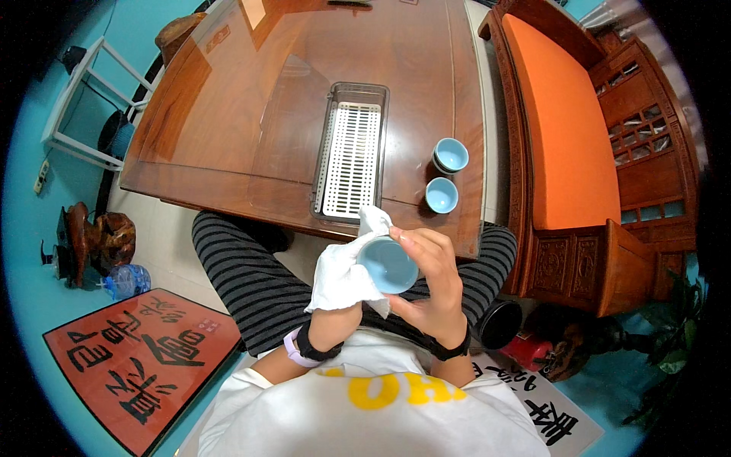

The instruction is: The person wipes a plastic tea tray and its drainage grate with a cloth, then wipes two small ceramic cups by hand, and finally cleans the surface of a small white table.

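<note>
A light-blue cup (390, 265) is held over my lap, its open mouth facing up toward me. My right hand (438, 289) grips it from the right, fingers at the far rim and thumb near the bottom edge. A white cloth (335, 276) drapes over my left hand (336, 327) and presses against the cup's left side; one corner sticks up past the rim. The cloth hides most of my left fingers. On the table's right side stand a blue cup (442, 196) and, just beyond it, another blue cup (451, 154), which looks stacked on one more.
A wooden table (228, 145) with a glossy top lies ahead, its near edge just past my knees. On it rests a dark see-through box (386, 107) with a white slotted rack (352, 160). To the right is a carved bench with an orange cushion (560, 122).
</note>
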